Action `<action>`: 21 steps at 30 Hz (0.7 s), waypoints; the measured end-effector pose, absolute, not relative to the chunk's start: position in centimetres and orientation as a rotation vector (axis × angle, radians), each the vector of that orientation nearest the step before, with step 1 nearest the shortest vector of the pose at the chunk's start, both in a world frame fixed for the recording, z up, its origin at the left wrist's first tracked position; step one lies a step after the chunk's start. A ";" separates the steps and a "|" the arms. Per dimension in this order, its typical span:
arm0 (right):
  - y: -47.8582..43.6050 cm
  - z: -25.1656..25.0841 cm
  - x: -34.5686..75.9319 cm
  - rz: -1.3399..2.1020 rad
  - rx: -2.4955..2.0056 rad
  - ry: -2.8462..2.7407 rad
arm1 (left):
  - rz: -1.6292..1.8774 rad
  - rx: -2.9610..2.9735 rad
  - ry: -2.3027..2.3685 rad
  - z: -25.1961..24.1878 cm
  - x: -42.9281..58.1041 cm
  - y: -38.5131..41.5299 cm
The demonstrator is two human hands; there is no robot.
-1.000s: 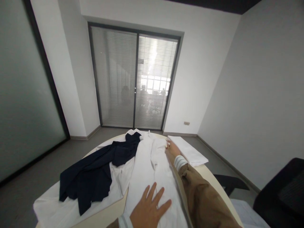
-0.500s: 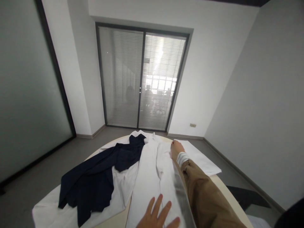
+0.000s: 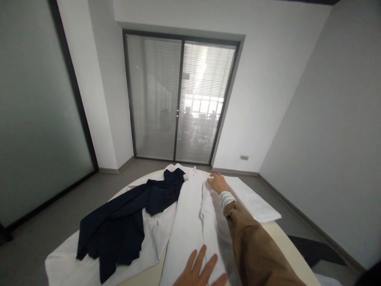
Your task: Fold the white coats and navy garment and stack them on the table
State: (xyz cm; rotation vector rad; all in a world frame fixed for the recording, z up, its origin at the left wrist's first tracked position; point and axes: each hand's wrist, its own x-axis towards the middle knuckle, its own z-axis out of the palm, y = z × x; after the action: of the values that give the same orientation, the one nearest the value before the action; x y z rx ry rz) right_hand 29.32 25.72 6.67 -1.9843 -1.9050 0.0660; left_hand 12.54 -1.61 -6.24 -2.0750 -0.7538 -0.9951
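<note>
Along the table [image 3: 287, 248], the white shirt [image 3: 190, 226] lies lengthwise, right hand [image 3: 216, 182] flat on its far end, left hand [image 3: 199, 274] on its near end, both grips released.

No words, labels, brands or numbers can be read. The white garment [image 3: 190, 222] under the left hand [image 3: 202, 272] and right hand [image 3: 217, 183] looks unmarked.

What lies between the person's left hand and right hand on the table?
Only the white garment; the left hand and right hand both rest on it, as the head view shows.
</note>
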 end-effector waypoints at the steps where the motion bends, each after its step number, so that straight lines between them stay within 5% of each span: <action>1: 25.4 6.6 29.0 0.064 -2.006 -1.911 | -0.997 -2.073 -0.747 -6.1 12.6 -1.6; 12: 24.3 5.2 27.6 0.162 -2.129 -1.907 | -1.058 -2.098 -0.766 -6.3 12.7 -1.8; 21: 21.4 5.9 25.8 0.113 -2.093 -1.927 | -0.703 -2.260 -0.812 -5.7 11.5 -2.2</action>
State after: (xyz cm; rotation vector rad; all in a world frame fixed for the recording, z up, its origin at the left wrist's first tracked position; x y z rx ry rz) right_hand 25.76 21.35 5.92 -2.0931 -1.9266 0.1128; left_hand 11.53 -2.23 -5.73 -2.2595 -0.8125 -0.7033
